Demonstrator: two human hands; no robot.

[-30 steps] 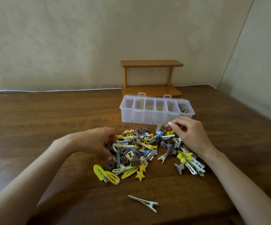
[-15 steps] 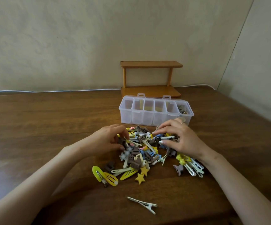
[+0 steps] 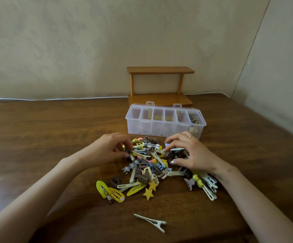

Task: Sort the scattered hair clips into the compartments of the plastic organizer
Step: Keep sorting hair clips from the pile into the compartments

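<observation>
A heap of hair clips point(image 3: 147, 165) in brown, yellow, cream and blue lies on the wooden table point(image 3: 45, 137). Behind it stands the clear plastic organizer point(image 3: 151, 128), lid open; only its rightmost compartment point(image 3: 194, 120) shows clips inside. My left hand point(image 3: 107, 149) is at the heap's far left edge, its fingertips pinching a small brown clip point(image 3: 128, 152). At the far right of the heap my right hand point(image 3: 193, 153) curls over the clips, with index finger and thumb round a brown clip point(image 3: 168, 155). A cream alligator clip point(image 3: 151, 222) lies alone near the front.
A small two-tier wooden shelf point(image 3: 159, 71) stands against the wall behind the organizer. A white cable point(image 3: 54, 99) runs along the table's back edge. Yellow snap clips point(image 3: 108, 192) and star clips point(image 3: 149, 193) lie at the heap's near side.
My left hand has moved from the heap's near left to its far left edge. My right hand has come down and leftward onto the heap's far right.
</observation>
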